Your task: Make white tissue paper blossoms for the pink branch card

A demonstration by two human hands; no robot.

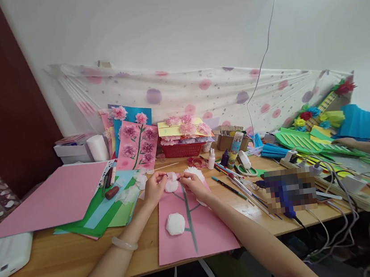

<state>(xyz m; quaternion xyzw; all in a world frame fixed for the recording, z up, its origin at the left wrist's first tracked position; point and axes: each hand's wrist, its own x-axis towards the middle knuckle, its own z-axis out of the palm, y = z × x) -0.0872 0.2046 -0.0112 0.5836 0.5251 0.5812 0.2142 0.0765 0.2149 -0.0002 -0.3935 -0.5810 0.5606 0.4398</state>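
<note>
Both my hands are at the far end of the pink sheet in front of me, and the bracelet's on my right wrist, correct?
No, the head view shows the bracelet on your left wrist; the rest about the pink sheet stands.

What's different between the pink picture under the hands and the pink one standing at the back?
The near picture lies flat on the table; the back picture stands tilted. The near flowers are white, the back flowers pinkish purple. The near stem is grey-green; the back stem is darker green, with leaves. Both are pink with a stem and flowers.
</note>
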